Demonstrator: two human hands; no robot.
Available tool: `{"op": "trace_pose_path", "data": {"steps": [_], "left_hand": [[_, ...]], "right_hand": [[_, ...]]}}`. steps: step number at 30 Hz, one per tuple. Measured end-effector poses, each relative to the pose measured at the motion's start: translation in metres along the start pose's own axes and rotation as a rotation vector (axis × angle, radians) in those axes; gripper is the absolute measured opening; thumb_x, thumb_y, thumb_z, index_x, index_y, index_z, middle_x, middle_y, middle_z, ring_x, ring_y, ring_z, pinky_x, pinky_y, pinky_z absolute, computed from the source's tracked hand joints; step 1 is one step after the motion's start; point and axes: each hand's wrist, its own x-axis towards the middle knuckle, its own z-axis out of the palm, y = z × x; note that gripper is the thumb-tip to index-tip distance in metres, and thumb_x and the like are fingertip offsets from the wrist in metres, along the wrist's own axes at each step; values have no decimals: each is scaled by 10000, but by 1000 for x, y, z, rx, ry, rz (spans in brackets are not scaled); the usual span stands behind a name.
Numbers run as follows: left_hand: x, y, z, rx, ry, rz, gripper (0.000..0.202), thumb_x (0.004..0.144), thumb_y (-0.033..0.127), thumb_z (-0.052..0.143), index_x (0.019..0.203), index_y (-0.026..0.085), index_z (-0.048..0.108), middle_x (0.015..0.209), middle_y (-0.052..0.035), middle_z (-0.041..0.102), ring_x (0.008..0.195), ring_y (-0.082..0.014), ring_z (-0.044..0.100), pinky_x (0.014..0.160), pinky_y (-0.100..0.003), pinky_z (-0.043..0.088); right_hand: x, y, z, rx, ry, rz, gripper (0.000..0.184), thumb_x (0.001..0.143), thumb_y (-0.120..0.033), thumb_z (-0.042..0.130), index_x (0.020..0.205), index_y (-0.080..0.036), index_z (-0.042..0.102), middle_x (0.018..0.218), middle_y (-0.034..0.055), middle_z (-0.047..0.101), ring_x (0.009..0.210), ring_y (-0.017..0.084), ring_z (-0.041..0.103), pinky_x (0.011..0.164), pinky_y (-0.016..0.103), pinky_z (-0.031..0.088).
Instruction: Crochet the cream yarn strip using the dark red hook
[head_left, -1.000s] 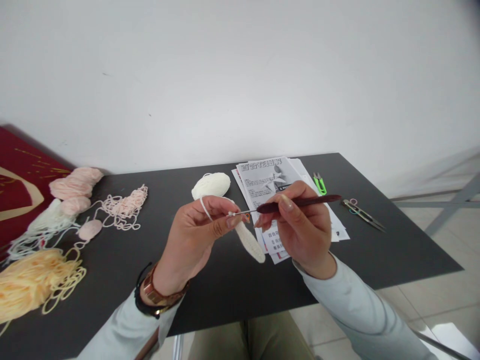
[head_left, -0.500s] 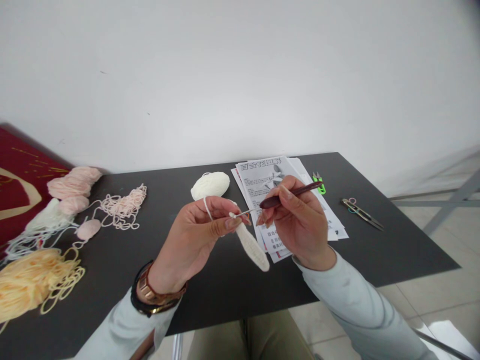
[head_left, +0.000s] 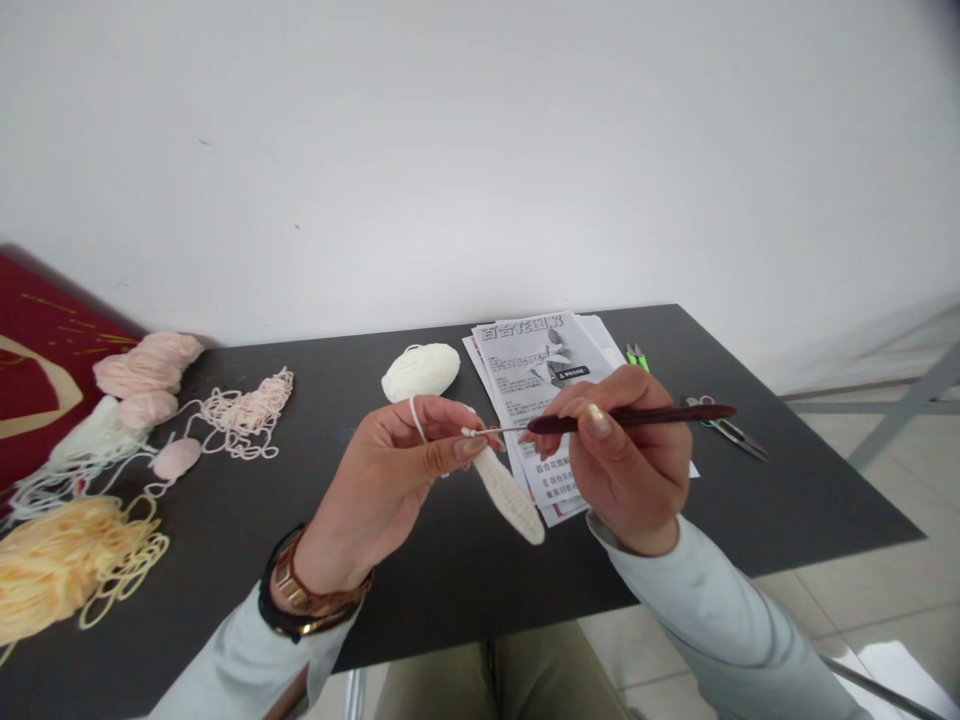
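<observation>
My left hand pinches the upper end of a white crocheted piece, a narrow leaf-like strip that hangs down to the right. White yarn loops over the left index finger. In my right hand is a crochet hook with a dark red-brown handle, held nearly level. Its thin metal shaft reaches left to the stitches at my left fingertips. Whether the tip sits inside a loop is too small to tell. Behind the left hand lies a ball of white yarn.
Printed sheets lie beneath my right hand. Green snips and metal snips are to the right. Pink yarn, loose pink strands and yellow yarn lie left on the black table, near a red bag.
My right hand has shifted right, and the hook has turned from slanted to nearly level, with more handle showing. The left hand and crocheted piece have hardly moved.
</observation>
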Motion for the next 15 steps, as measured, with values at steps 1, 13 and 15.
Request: {"op": "trace_pose_path", "data": {"steps": [1, 13, 15], "left_hand": [[0, 0, 0, 4, 2, 5, 98, 688, 127, 814, 750, 138, 738, 718, -49, 745, 654, -89, 660, 619, -141, 491], [1, -1, 2, 48, 80, 60, 132, 646, 167, 853, 720, 156, 745, 722, -45, 746, 648, -101, 649, 599, -168, 476], [2, -2, 3, 54, 94, 68, 132, 644, 168, 854, 720, 156, 747, 722, -46, 746, 653, -107, 653, 607, -178, 481]], "right_hand": [[0, 0, 0, -12, 1, -25, 95, 942, -259, 635, 879, -214, 581, 702, -9, 645, 574, 150, 627, 524, 265, 510], [-7, 0, 2, -131, -3, -143, 50, 943, -201, 602, 947, -239, 634, 733, 15, 626, 673, 181, 654, 557, 311, 539], [-8, 0, 2, -164, -2, -159, 61, 942, -207, 603, 957, -250, 644, 729, 20, 622, 693, 192, 661, 555, 320, 544]]}}
